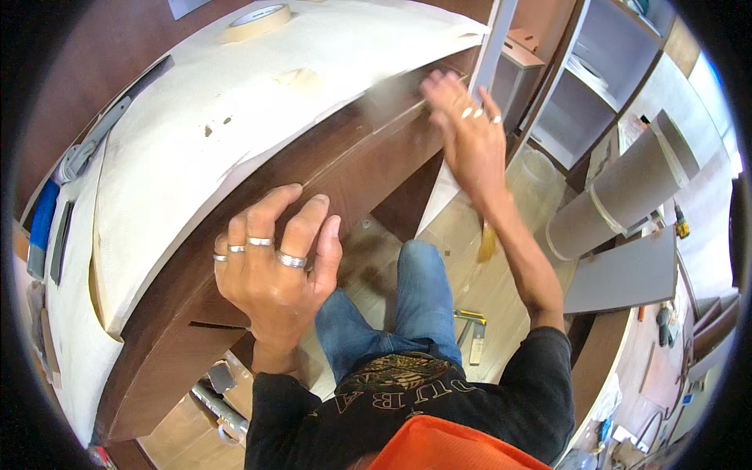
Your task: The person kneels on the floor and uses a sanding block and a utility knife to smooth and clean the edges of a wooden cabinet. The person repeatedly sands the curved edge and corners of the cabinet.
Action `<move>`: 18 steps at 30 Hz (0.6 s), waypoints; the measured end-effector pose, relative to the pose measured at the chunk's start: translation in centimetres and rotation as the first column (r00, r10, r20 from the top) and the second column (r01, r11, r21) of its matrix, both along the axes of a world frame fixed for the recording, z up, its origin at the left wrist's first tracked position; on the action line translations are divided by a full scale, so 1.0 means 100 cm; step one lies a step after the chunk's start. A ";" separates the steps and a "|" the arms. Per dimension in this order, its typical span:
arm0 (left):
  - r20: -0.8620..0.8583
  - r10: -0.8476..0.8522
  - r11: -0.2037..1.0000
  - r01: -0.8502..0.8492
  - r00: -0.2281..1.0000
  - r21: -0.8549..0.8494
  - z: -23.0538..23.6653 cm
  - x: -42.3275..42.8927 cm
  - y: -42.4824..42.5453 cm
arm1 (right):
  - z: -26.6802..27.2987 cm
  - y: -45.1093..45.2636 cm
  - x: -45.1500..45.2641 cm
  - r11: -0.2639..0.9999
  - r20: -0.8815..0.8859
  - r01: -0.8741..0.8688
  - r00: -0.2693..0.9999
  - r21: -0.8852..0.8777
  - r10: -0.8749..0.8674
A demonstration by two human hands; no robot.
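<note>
Before me runs a dark brown wood-grain counter [352, 170] with a long front edge, its top partly covered by a white sheet [194, 141]. My left hand [273, 258], with several silver-coloured rings, is at the front edge with its fingers curled and apart; nothing shows in it. Farther right along the same edge is my right hand [467, 126], also ringed. Its fingertips are blurred and lie at or just above the edge near the counter's far end; I cannot tell whether they touch or hold anything. A pale blur lies over the brown surface left of them.
A masking tape roll [258, 22], a blue-handled tool [42, 223] and a dark flat strip [61, 241] lie on the counter. On the floor are a try square [477, 341] and a brush [486, 242]. A large tied roll [623, 188] and a grey panel [625, 273] stand right.
</note>
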State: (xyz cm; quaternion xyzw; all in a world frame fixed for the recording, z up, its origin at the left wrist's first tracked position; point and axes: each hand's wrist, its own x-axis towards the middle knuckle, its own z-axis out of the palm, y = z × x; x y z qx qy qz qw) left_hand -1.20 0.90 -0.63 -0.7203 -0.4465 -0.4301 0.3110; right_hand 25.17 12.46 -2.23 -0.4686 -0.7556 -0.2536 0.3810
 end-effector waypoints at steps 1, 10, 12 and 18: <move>0.002 0.000 1.000 0.000 1.000 0.007 0.000 0.000 0.000 | 0.003 0.013 0.007 0.998 -0.027 0.060 0.998 0.021 -0.060; 0.028 0.012 1.000 -0.012 1.000 0.012 0.000 0.004 0.000 | -0.012 -0.002 -0.002 0.998 -0.054 -0.055 0.997 0.018 0.056; 0.044 0.021 1.000 -0.021 0.999 0.018 0.001 0.006 0.000 | -0.009 -0.011 -0.007 0.992 -0.024 -0.123 0.992 0.026 0.124; 0.043 0.023 1.000 -0.023 0.999 0.005 0.000 0.009 -0.002 | -0.009 -0.006 0.003 0.992 -0.066 -0.118 0.991 0.040 0.120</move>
